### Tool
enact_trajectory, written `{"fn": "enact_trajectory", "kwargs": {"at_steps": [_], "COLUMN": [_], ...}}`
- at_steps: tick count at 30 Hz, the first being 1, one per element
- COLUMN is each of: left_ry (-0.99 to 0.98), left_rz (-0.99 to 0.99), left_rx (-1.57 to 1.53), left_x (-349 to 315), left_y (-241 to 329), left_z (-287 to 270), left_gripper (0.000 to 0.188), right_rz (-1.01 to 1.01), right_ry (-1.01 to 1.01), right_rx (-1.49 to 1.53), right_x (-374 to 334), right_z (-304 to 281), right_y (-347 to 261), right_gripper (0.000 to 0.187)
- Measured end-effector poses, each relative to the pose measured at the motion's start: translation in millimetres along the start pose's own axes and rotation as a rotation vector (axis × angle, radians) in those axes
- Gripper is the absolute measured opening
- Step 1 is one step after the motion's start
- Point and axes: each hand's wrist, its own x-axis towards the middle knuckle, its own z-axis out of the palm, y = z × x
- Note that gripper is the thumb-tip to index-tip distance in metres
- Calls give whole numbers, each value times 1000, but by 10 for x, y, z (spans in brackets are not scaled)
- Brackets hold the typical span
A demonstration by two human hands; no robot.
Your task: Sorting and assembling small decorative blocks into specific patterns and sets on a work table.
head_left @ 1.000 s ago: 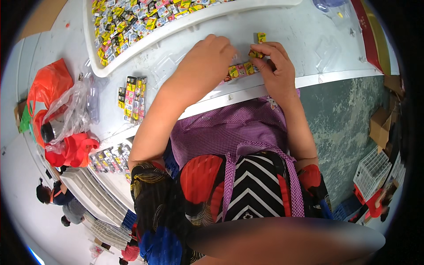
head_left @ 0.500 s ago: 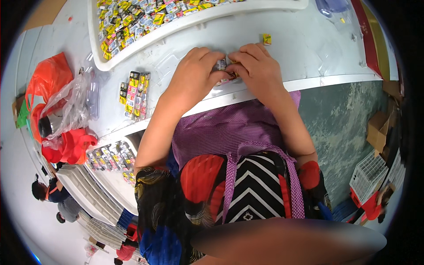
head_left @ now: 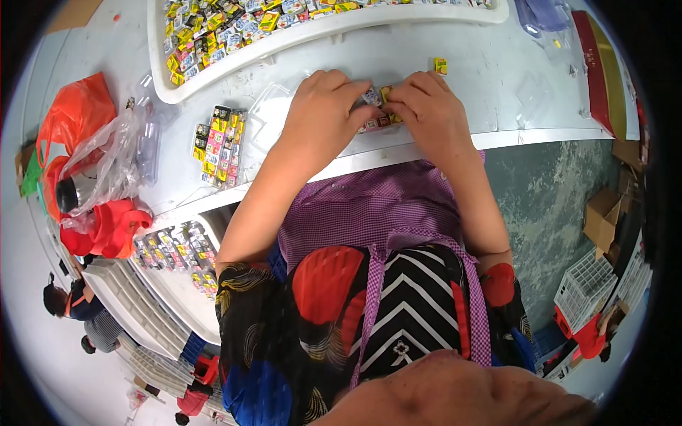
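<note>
My left hand (head_left: 323,117) is at the table's front edge, thumb and index finger closed around a small white-and-grey printed block (head_left: 371,97). Opposite it, my right hand (head_left: 435,110) has its fingers curled in against a yellow printed block (head_left: 386,93). Below the fingertips lies a row of small red and pink blocks (head_left: 381,123), partly covered by my hands. A lone yellow block (head_left: 440,66) stands on the table beyond my right hand. To the left of my left forearm sits a clear pack filled with rows of such blocks (head_left: 220,147).
A white tray (head_left: 334,28) heaped with loose blocks spans the far side. Clear plastic trays (head_left: 266,106) lie on the table. Red bags (head_left: 78,113) and a bottle (head_left: 69,195) are at left. A bin of filled packs (head_left: 177,248) stands below the edge; other people are lower left and right.
The view has shifted slightly, so most things sit a little differently in it. My hands stay together over the blocks, with more of the row and the yellow block showing between the fingers.
</note>
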Motion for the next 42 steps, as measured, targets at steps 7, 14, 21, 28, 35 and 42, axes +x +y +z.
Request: {"fn": "enact_trajectory", "kwargs": {"at_steps": [7,14,21,28,35,42], "left_ry": [22,106,22,-66,-64,-31], "left_rz": [33,65,170,126,149,171], "left_rx": [78,108,224,314,312,319], "left_x": [23,56,47,-24,-36,-53], "left_y": [19,28,-23,54,22,-8], "left_z": [18,51,26,-39,-27,-1], "left_gripper": [31,25,27,33,37,36], "right_rz": [-21,54,81,172,190,180], "right_ry": [-46,-58,-65,-173,-284,-325], "right_rx": [22,-2,70,89,147,89], "right_x": [40,53,107,181,300,306], "right_z": [-39,-11,-42,-69,-128,-103], "right_y": [42,1,-18,-29,14,47], "right_gripper": [11,10,13,14,13,9]}}
